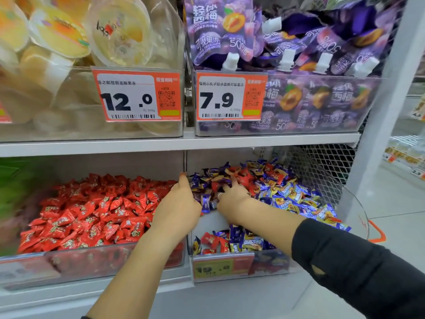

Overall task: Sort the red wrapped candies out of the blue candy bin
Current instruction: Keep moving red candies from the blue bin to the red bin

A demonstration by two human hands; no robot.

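Both hands' grip (232, 194) among blue bin (239, 270) candies.

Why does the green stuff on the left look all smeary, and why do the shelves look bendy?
In the head view, the green packets at the far left edge are smeared by blur, while the red candies and both price tags are sharp. The wide-angle lens bows the shelf edge and tilts the white post. Soft glare whitens the clear bin fronts. The left hand and right hand look sharp.
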